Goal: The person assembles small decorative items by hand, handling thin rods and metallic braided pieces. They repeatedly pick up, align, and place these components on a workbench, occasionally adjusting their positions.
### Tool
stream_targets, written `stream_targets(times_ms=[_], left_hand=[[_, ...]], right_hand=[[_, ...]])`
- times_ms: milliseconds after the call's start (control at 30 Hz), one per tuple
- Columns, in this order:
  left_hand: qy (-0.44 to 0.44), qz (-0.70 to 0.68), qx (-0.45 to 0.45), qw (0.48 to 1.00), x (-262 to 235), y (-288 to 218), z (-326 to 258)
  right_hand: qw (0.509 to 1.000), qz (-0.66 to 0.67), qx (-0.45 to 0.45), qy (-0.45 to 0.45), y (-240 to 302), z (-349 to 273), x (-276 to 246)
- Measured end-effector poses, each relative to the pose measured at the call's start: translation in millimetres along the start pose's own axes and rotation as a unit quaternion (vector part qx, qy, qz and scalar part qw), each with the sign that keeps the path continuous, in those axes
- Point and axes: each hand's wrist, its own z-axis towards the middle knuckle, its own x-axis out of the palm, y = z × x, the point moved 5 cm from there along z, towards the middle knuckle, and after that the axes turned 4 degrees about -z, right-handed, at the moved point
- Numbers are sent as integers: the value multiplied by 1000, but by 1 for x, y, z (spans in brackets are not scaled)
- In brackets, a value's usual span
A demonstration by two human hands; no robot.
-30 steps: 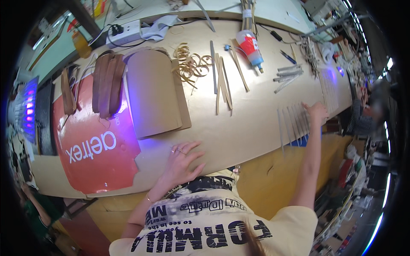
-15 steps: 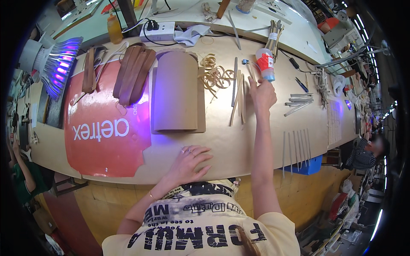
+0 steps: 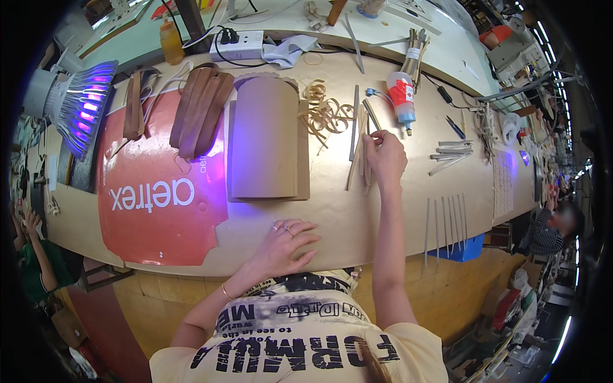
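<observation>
The thin, flat, straight strips (image 3: 350,175) are pale tan, and the curled, ribbon-like offcuts (image 3: 327,116) are a more golden tan. The broad, curved, card-like sheet (image 3: 265,147) is light brown, tinged violet along its left side. The long, overlapping, leather-like straps (image 3: 203,115) are reddish brown. The large, glossy, flat sheet (image 3: 163,226) is coral red with white lettering. The squeeze bottle (image 3: 401,92) has a red-and-white label above a light-blue band. The short-sleeved T-shirt (image 3: 300,348) is cream with black print. The boxy plastic bin (image 3: 469,249) is bright blue.
</observation>
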Motion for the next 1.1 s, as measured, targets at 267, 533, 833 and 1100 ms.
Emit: stream_targets(times_ms=[267,533,833,1100], left_hand=[[14,-61,-27,998,-13,-7,6],[-97,-47,28,994,-51,-40,65],[-69,-480,-163,859,-21,3,150],[-81,-333,-262,902,-11,3,142]], right_hand=[[959,269,85,6,-18,-10,-9],[973,229,-43,4,23,-37,-41],[913,375,-87,134,47,-79,-77],[857,509,-74,41,31,-98,-129]])
